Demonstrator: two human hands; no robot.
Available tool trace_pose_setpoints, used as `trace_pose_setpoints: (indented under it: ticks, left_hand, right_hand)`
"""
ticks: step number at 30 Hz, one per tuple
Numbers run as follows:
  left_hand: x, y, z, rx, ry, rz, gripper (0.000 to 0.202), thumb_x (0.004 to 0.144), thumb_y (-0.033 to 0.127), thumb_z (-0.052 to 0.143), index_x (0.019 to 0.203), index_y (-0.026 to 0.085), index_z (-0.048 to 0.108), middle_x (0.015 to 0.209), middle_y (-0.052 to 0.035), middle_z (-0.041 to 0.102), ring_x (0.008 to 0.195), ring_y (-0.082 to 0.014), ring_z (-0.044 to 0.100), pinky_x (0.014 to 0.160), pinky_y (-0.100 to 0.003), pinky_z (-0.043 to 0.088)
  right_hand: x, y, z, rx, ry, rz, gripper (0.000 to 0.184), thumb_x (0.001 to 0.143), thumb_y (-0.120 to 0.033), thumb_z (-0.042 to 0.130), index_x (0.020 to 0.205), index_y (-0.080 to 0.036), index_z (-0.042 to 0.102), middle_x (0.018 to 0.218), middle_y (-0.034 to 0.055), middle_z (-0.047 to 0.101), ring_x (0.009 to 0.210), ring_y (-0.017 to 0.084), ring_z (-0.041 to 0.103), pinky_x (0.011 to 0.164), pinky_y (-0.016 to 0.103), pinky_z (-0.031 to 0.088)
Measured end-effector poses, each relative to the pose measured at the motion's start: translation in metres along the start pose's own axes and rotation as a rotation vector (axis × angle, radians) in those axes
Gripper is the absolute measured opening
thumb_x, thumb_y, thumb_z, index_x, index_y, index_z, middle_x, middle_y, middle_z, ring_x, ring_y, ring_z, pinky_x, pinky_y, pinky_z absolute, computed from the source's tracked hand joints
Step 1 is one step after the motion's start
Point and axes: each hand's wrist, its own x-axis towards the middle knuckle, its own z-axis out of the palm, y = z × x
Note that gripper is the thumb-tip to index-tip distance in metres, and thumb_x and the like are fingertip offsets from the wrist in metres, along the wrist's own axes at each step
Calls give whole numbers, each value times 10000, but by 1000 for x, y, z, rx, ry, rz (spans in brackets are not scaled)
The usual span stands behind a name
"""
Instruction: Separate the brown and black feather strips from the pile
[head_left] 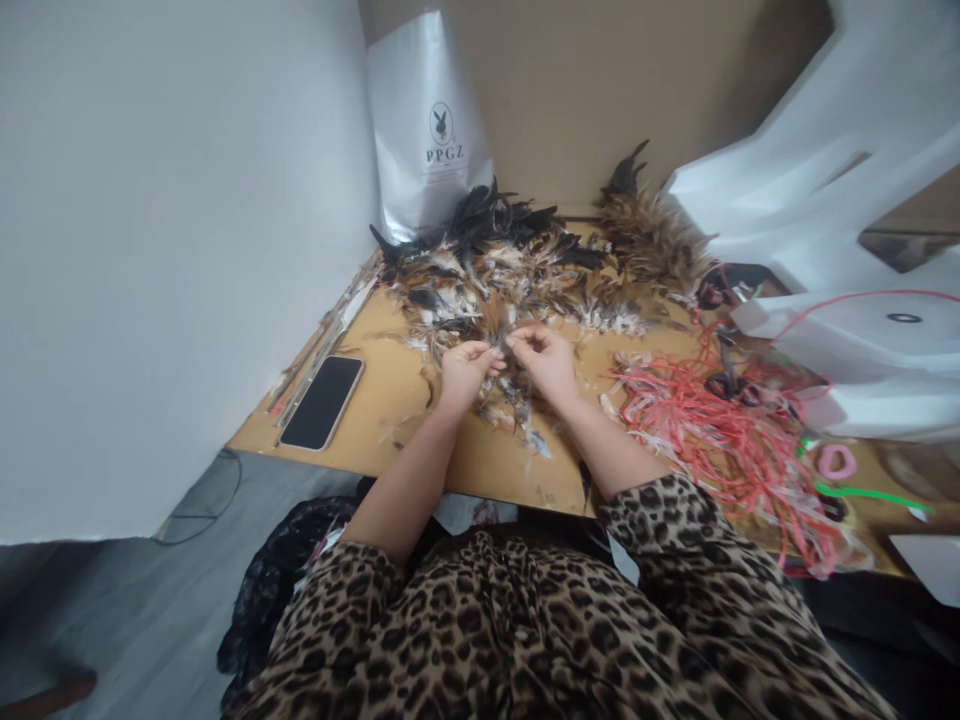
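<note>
My left hand [469,375] is closed in a pinch above the middle of the cardboard-covered table [382,400]. Just to its right, my right hand [545,362] pinches with thumb and forefinger, the fingertips of both hands almost touching. Brown feathers [493,314] stick up between them, and both hands appear closed on these; the exact grip is too small to make out. Behind the hands spreads a loose heap of brown, white and black feathers [502,262]. More dark feather bits [517,400] lie below the fingers, near the table's front.
A phone [322,402] lies at the left, beside a white wall [187,250]. Behind the heap stands a silver-white bag [427,130]. To the right are a bundle of brown feathers [652,235], tangled red strings [697,420], black-handled scissors [727,385] and white sheeting [787,170].
</note>
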Motion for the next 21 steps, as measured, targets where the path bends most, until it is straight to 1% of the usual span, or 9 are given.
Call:
trace_pose_setpoints:
  ticks: [4,8,13,15,18,21]
  left_hand:
    - [-3,2,3,51,5,28,143,616,206,670,679,122,573,544,-8,616,496,-100,582,494,-204,448]
    - [-7,6,5,72,20,39,139,616,200,665,677,115,574,520,-2,604,494,-101,581,500,-209,453]
    - [-7,5,5,61,11,35,146,614,206,674,679,109,585,530,-5,608,504,-98,581,513,-211,458]
    - [-5,3,3,4,-18,-9,156,610,206,686,687,106,593,569,-16,625,516,-89,582,517,-199,456]
    - [-1,1,-2,-167,-117,-128,139,619,179,692,688,91,609,654,-38,648,543,-58,577,514,-152,443]
    - [0,2,-6,-330,-212,-263,71,657,121,661,693,77,618,661,-33,637,538,-24,558,490,-98,421]
  right_hand:
    - [2,-1,0,2,-1,52,191,654,-351,612,672,-162,628,633,14,604,562,115,497,576,262,394]
    - [4,3,-1,-3,-20,60,200,655,-343,599,627,-146,607,580,-7,567,528,92,457,533,231,364]
    - [4,5,1,28,15,129,191,627,-324,616,636,-133,611,571,-16,561,509,79,444,518,218,349]
    - [4,5,0,63,1,167,192,626,-331,619,628,-139,600,527,-30,531,468,69,409,479,212,318]
    - [5,6,-1,139,-30,212,199,622,-344,633,626,-152,585,480,-49,487,429,60,364,444,207,278]
    - [7,10,-3,203,-99,209,207,629,-359,642,631,-163,575,490,-48,499,433,59,371,450,204,284]
